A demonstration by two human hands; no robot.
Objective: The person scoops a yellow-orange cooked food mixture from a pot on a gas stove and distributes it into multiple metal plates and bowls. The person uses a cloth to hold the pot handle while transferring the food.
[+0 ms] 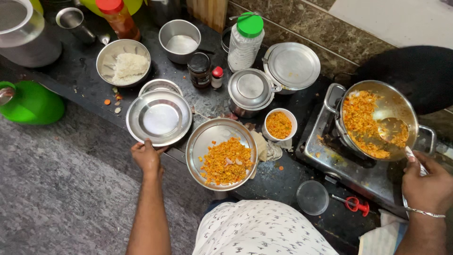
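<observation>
The dark stone counter [80, 66] carries steel plates [159, 118], bowls [123, 61], jars [199, 70], perhaps a portable stove [330, 156].

The left arm is stretched out straight and bare, with the left hand [147, 158] held palm down, fingers [141, 145] curled forward in a light pinch. The right hand [427, 182] is closed into a fist-like grip, a thin bangle worn on the wrist.
</observation>
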